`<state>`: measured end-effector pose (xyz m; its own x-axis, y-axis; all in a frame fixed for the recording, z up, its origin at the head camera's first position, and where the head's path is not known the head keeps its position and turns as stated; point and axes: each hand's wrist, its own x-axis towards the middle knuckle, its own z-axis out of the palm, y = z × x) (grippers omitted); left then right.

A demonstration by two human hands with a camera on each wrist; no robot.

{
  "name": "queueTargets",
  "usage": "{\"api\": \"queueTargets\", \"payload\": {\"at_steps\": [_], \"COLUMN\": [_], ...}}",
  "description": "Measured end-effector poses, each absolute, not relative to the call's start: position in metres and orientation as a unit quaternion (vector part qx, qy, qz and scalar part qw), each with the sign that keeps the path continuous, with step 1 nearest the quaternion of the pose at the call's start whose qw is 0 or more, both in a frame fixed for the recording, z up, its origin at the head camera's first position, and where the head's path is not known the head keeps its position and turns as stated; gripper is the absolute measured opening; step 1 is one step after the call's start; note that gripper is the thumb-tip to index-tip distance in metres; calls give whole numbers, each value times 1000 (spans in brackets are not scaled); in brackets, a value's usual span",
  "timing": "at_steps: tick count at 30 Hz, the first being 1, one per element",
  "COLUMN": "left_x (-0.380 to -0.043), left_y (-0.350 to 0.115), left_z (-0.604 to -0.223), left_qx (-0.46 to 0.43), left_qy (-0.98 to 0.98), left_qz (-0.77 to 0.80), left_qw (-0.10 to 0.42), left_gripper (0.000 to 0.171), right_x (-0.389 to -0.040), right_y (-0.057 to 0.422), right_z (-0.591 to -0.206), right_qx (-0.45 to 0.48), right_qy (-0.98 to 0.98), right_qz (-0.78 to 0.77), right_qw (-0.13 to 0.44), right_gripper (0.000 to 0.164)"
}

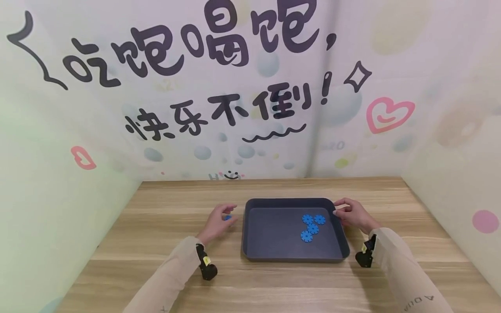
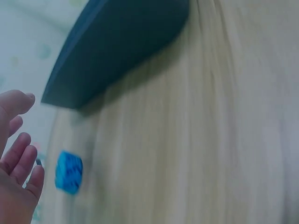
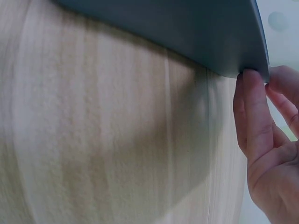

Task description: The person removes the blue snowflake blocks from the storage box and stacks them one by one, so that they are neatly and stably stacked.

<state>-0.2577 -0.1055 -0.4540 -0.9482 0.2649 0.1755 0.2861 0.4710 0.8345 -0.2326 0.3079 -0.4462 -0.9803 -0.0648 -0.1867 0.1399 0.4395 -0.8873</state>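
Observation:
A dark grey rectangular tray point(image 1: 274, 243) lies on the wooden table. Several blue notched plastic discs point(image 1: 312, 228) rest flat inside it, towards the right. At the tray's upper right corner, my right hand point(image 1: 354, 215) pinches the wall; in the right wrist view, fingers point(image 3: 258, 109) press its outer face and others lie beyond the rim. My left hand point(image 1: 217, 224) hovers left of the tray, its fingers relaxed and apart. A small blue piece point(image 2: 69, 172) sits on the table beyond those fingers, blurred in the left wrist view and partly hidden by the hand in the head view.
The light wood tabletop point(image 1: 176, 191) meets a printed back wall point(image 1: 188, 165), with side walls left and right. Each wrist wears a black camera, one point(image 1: 208, 269) on the left and one point(image 1: 365, 257) on the right.

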Motion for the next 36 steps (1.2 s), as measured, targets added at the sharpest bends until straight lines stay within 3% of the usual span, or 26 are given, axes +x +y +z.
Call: {"api": "queueTargets", "payload": {"at_steps": [21, 36], "left_x": [-241, -261], "left_y": [-9, 51], "left_z": [-431, -430], "left_qx": [-318, -376], "left_qy": [-848, -877], "left_qz": [-421, -283], "left_qw": [-45, -101], "left_gripper": [35, 40], "right_x": [-233, -232], "right_y": [307, 308], "right_z": [-446, -445], "right_qx": [30, 20], "right_qy": [843, 841], "right_qz": [-528, -531], "right_qw": [100, 102], "right_gripper": [35, 36]}}
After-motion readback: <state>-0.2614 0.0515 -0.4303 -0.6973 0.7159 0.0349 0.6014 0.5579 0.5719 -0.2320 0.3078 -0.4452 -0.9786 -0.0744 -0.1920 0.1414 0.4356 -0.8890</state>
